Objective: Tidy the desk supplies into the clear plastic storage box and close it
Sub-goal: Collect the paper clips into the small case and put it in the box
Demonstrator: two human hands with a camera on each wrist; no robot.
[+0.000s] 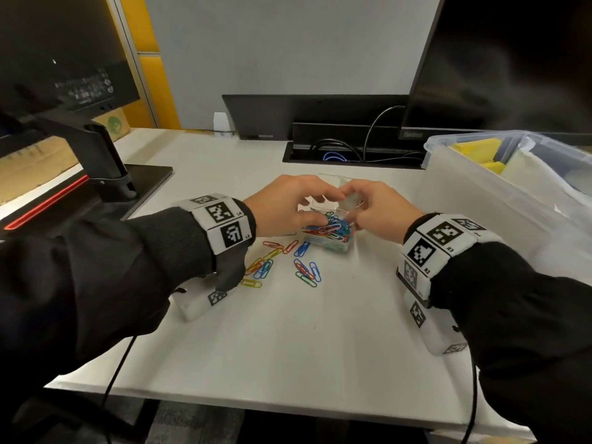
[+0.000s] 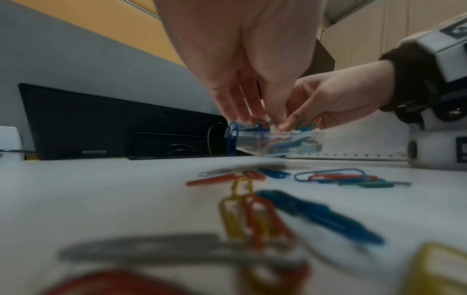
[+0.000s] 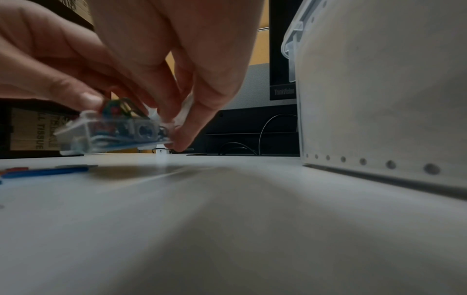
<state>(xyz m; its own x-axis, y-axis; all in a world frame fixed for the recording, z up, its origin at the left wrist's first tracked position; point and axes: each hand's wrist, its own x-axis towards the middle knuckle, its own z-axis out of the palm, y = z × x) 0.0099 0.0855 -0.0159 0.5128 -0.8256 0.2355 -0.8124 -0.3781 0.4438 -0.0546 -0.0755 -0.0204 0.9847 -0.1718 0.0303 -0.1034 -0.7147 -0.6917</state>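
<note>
Some dozen loose paper clips [image 1: 282, 262] are seen scattered at 7 o'clock from the small clear box [image 1: 326, 233], just beside it. The left hand [image 1: 282, 206], nearer them, is curled over the heaped clips inside; its hold cannot be told. The right hand [image 1: 378, 209] is pinched on the box's 3 o'clock edge, tilting it.

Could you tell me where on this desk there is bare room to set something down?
Bare: the white desk near its front edge, between the sleeves. Crowded: loose coloured paper clips beside the small clear plastic box under both hands; large translucent bin on the right.
</note>
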